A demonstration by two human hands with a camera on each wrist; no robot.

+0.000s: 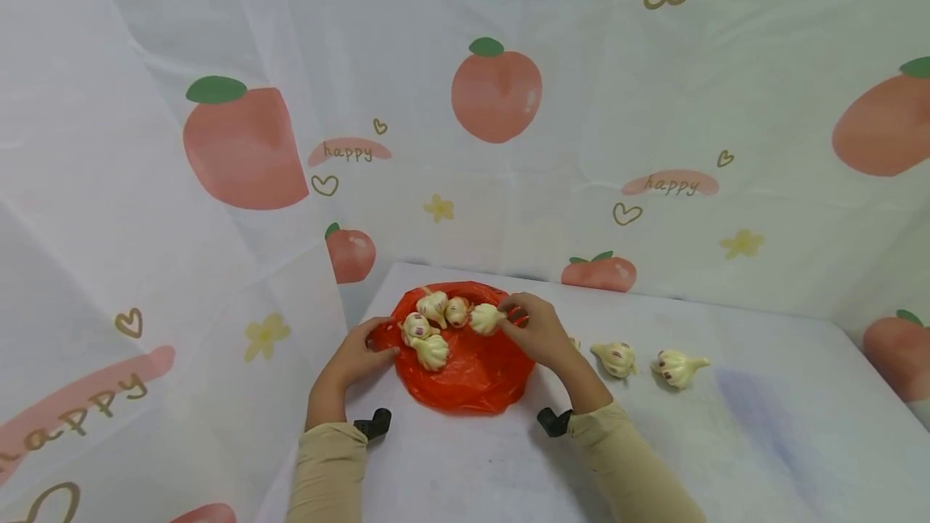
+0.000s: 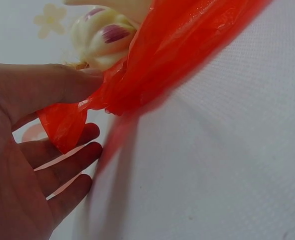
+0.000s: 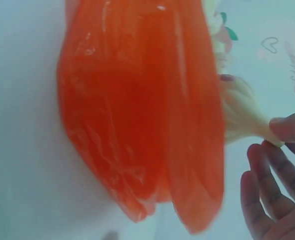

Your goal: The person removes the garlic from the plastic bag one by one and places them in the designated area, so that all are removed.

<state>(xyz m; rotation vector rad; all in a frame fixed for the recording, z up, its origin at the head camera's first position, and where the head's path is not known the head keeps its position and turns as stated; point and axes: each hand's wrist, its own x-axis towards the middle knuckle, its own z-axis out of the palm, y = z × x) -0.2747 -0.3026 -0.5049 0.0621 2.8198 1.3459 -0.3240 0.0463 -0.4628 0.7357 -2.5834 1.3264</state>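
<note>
A red plastic bag (image 1: 472, 382) lies spread open on the table with several garlic bulbs (image 1: 433, 352) inside, mostly toward its left and back. My left hand (image 1: 363, 355) pinches the bag's left edge between thumb and index finger; in the left wrist view the other fingers (image 2: 70, 167) are spread below a loose flap of red plastic. Over the back right of the bag, my right hand (image 1: 538, 329) holds one garlic bulb (image 1: 485, 319). The right wrist view shows that bulb (image 3: 240, 107) pinched by its stem, partly hidden behind the bag's raised side.
Two more garlic bulbs, a left one (image 1: 616, 359) and a right one (image 1: 679, 368), lie on the white table (image 1: 763, 361) right of the bag. Another is mostly hidden by the right wrist. A white curtain (image 1: 407, 208) printed with fruit stands behind and at the left.
</note>
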